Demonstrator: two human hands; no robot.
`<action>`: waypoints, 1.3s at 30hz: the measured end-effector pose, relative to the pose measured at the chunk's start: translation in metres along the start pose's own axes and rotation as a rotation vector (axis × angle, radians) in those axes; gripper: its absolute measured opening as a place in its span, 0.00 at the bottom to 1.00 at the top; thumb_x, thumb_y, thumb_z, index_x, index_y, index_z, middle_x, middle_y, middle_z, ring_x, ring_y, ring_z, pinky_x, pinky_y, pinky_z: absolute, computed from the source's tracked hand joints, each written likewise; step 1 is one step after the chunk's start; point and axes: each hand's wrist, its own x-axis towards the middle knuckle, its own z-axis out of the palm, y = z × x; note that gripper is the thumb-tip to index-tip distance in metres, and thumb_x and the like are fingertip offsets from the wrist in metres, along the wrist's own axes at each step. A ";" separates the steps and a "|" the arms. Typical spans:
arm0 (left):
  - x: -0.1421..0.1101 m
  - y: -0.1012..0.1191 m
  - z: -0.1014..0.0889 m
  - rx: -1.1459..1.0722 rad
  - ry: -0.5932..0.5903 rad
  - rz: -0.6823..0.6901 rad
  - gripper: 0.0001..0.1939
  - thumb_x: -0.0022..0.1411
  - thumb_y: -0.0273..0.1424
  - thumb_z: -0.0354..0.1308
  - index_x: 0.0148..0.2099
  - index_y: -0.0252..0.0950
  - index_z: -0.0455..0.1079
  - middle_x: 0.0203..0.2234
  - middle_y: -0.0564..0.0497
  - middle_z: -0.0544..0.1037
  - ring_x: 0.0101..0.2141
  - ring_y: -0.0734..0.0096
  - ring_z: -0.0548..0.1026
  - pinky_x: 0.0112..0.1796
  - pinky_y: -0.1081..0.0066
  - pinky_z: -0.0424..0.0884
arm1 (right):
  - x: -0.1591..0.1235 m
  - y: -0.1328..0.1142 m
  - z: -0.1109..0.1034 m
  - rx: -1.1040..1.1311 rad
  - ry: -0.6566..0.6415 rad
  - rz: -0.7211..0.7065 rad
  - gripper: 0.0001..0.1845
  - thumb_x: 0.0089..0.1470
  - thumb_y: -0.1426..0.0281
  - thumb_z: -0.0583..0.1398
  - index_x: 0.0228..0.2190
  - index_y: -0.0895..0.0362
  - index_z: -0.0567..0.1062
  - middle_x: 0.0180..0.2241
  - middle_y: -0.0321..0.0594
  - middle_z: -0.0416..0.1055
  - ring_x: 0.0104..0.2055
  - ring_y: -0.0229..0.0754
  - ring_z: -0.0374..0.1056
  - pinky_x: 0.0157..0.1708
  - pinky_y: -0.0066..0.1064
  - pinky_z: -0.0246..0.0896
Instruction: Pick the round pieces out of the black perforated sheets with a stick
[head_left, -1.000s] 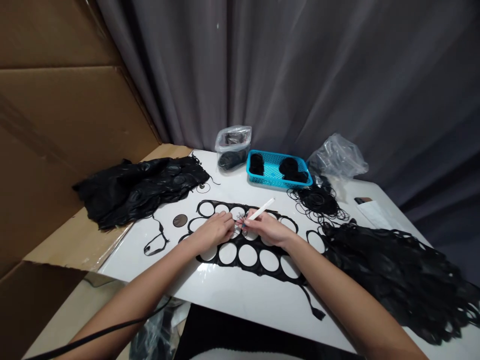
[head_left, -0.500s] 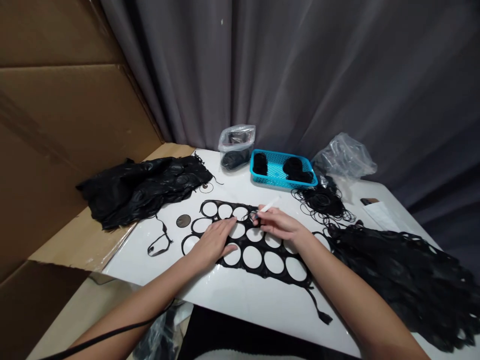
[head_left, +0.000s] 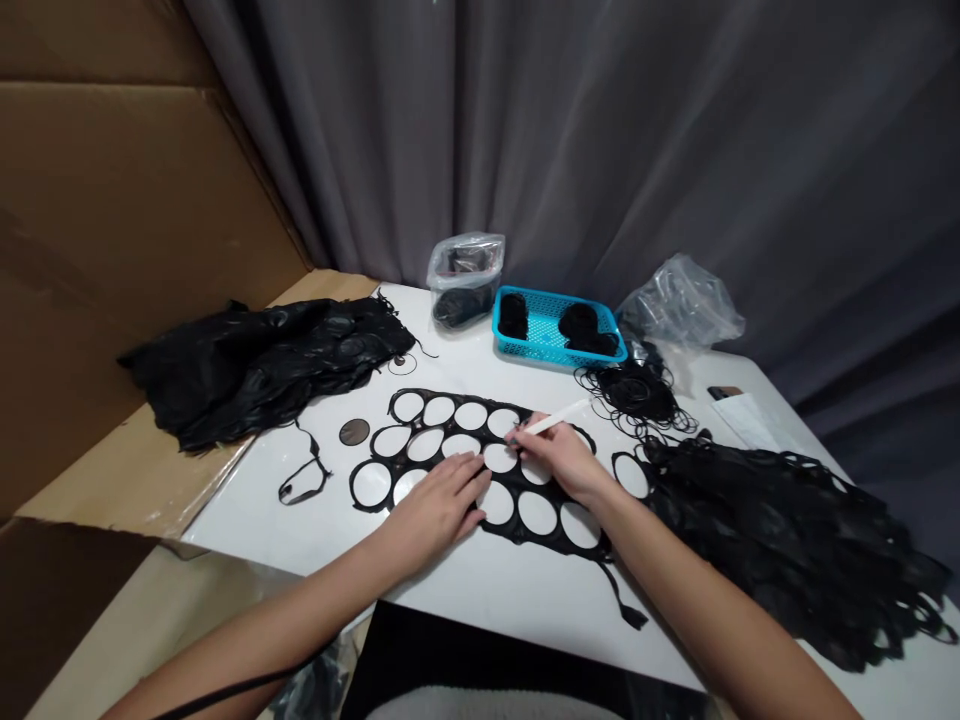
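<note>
So, the left hand (head_left: 439, 497) lies flat on the black sheet with round holes (head_left: 559, 522), fingers slightly spread and pressing down across the web between the holes. That looks like a way to pin the thin sheet against the white table (head_left: 480, 590) so it cannot slide. The right hand (head_left: 559, 458) rests its heel on the sheet's right part, thumb and fingers pinching a white pen (head_left: 551, 418). Its upper end slants away up and right; the lower end sits at the fingertips, just above the sheet. Whether it touches cannot be told. The grip reads as one for fine work near a hole's edge.

The sheet lies under both hands, its holes mostly open. Beyond it: a blue basket (head_left: 555, 350) holding black rings (head_left: 577, 325), a zip bag (head_left: 465, 280), a clear plastic bag (head_left: 679, 300). Just beyond its right end, a tangle of thin black rings (head_left: 634, 395). To its right, a heap of punched sheets (head_left: 787, 540); to its left, another heap (head_left: 262, 370), plus a small dark disc (head_left: 354, 432) and a scrap strip (head_left: 304, 475).
</note>
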 end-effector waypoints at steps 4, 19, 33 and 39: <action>-0.009 0.004 0.010 0.015 -0.022 -0.043 0.23 0.70 0.32 0.54 0.65 0.35 0.60 0.64 0.40 0.63 0.65 0.54 0.61 0.62 0.52 0.63 | -0.014 0.014 0.018 -0.385 -0.074 -0.141 0.15 0.55 0.59 0.63 0.26 0.54 0.66 0.28 0.34 0.71 0.32 0.40 0.66 0.34 0.31 0.61; -0.011 0.004 0.011 -0.006 -0.024 -0.063 0.24 0.69 0.31 0.54 0.66 0.37 0.59 0.65 0.42 0.62 0.65 0.55 0.59 0.63 0.52 0.61 | -0.026 0.023 0.026 -0.798 -0.102 -0.484 0.10 0.62 0.69 0.55 0.27 0.53 0.64 0.31 0.38 0.70 0.36 0.44 0.66 0.39 0.35 0.61; -0.006 0.002 0.002 0.007 -0.019 -0.061 0.19 0.70 0.33 0.54 0.61 0.36 0.65 0.62 0.41 0.67 0.64 0.52 0.62 0.60 0.50 0.64 | 0.029 -0.018 -0.090 -0.879 0.575 -0.307 0.08 0.55 0.65 0.59 0.26 0.54 0.68 0.26 0.42 0.72 0.28 0.45 0.66 0.29 0.34 0.57; 0.027 0.023 0.011 -0.034 0.045 0.011 0.19 0.70 0.30 0.52 0.61 0.32 0.64 0.58 0.39 0.70 0.60 0.54 0.66 0.59 0.54 0.67 | 0.004 -0.010 -0.079 -0.069 0.309 -0.043 0.18 0.43 0.59 0.70 0.25 0.55 0.69 0.32 0.45 0.77 0.30 0.42 0.71 0.17 0.26 0.57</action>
